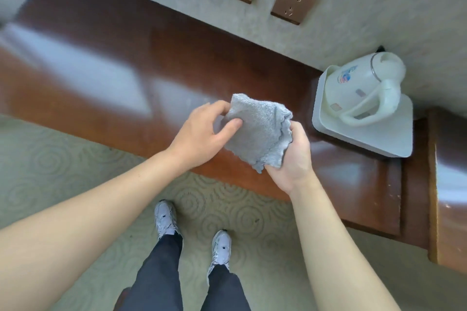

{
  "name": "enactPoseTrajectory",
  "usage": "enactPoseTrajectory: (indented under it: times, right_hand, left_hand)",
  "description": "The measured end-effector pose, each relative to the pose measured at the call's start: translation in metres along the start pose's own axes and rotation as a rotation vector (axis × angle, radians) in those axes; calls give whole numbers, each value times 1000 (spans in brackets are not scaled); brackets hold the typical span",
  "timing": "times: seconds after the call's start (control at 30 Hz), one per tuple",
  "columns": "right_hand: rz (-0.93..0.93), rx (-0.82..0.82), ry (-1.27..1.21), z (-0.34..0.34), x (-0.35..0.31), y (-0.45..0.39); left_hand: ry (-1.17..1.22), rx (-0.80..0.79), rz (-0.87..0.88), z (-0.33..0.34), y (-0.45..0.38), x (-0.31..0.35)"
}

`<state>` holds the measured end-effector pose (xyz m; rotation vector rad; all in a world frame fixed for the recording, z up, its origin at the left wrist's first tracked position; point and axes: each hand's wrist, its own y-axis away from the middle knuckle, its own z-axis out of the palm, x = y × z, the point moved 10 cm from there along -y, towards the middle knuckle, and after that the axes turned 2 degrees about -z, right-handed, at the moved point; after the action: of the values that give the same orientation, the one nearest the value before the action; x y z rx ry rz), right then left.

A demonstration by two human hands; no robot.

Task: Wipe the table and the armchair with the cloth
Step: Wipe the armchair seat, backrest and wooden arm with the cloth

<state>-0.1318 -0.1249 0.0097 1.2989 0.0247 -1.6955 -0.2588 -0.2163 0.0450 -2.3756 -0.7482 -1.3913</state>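
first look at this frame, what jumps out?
The grey cloth at centre, held above the table's front edge by both hands: the left hand pinches its left side, the right hand grips its lower right. Next, the white kettle on a white tray at the right end of the glossy dark wooden table, against the wall.

Table (106, 40) left end blurred, cut by frame edge.
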Motion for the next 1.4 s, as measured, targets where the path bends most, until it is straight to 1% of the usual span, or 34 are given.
enactPoseTrajectory:
  times: [0.13,0.2,0.27,0.37,0.47,0.57,0.63,0.73,0.8,0.9,0.97,1.03,1.1,1.13,1.2,1.3,1.4]
  right_hand:
    - [7,-162,186,26,-28,36]
    - [-43,-307,283,53,-43,60]
    - [-134,-451,416,79,-50,85]
    - [-228,-564,542,111,-49,115]
    - [-196,-693,583,144,-28,144]
    - [-105,-794,549,173,6,175]
    - [-25,-840,566,194,32,197]
    - [52,-905,716,226,69,239]
    - [87,-965,813,245,93,267]
    - [181,-1051,878,262,134,315]
    - [311,-1077,832,264,168,351]
    - [426,-1173,781,262,203,400]
    - [419,-1276,783,260,235,449]
    - [402,-1302,777,259,251,473]
    - [412,-1332,764,255,284,516]
    - [540,-1388,750,245,345,578]
    - [673,-1364,742,238,398,624]
  left_hand:
    - [105,212,-16,-44,54,43]
    - [118,274,-37,-60,81,60]
    - [131,326,-47,-74,109,76]
    - [142,431,-57,-93,158,90]
    - [146,581,-122,-113,215,86]
    - [109,745,-216,-131,283,78]
    - [94,802,-305,-138,329,69]
    - [223,855,-427,-137,399,52]
    - [282,920,-457,-138,443,48]
    - [355,1014,-475,-142,511,52]
    - [452,1050,-470,-142,560,55]
    - [491,1090,-450,-141,613,59]
    - [527,1130,-435,-137,669,61]
    - [542,1131,-431,-134,696,62]
    - [577,1121,-411,-128,742,63]
    - [729,1116,-393,-112,808,59]
    - [805,1136,-418,-103,864,48]
